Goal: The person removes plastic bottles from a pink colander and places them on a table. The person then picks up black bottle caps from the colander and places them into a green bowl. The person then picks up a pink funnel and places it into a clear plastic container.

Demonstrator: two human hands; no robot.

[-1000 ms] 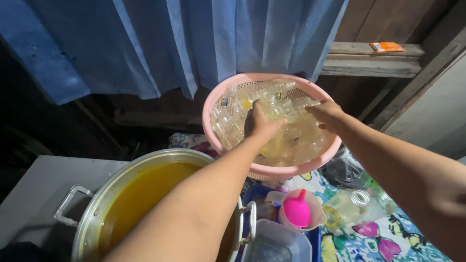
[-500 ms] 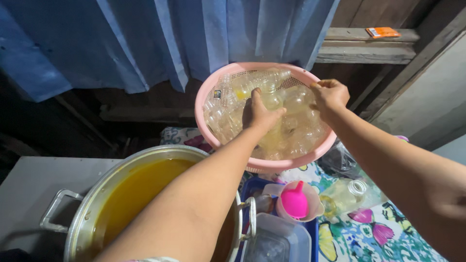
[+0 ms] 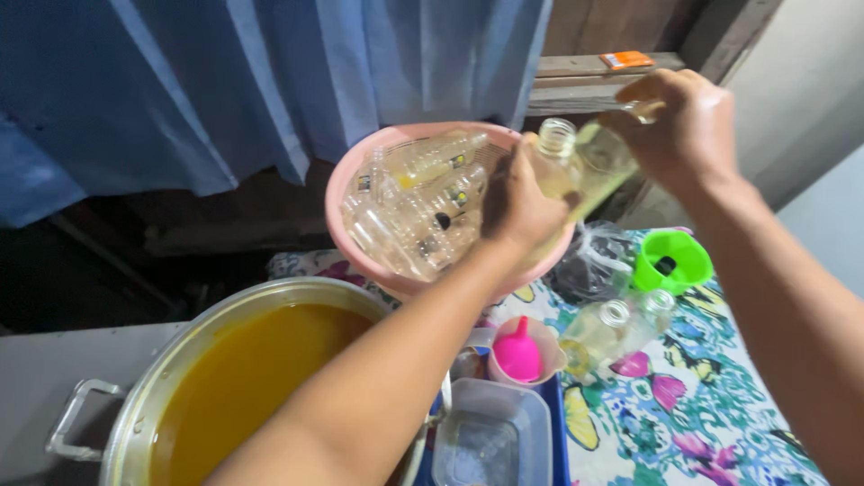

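the left hand (image 3: 522, 202) is wrapped around a clear empty bottle (image 3: 558, 157), mouth up and uncapped, lifted just above the right rim of the pink basin (image 3: 337, 193). the right hand (image 3: 679, 121) is closed around a second clear bottle (image 3: 605, 162), tilted, its neck pointing down-left toward the first one; the two bottles touch or nearly so, i cannot tell which.

as for progress: two bottles are out and in the hands, and the basin still holds a heap of bottles (image 3: 418, 207). right of the basin and lower, two more open bottles (image 3: 621, 328) lie on the flowered cloth (image 3: 702, 414), beside a green funnel (image 3: 673, 261). below the basin sits a pink funnel (image 3: 519, 353) in a cup, and left of that a big metal pot (image 3: 162, 396) full of orange-yellow liquid (image 3: 243, 378). none of the bottles in view looks filled.

half a second ago both hands were down inside the basin among the bottles; now they are raised clear of it, each with a bottle.
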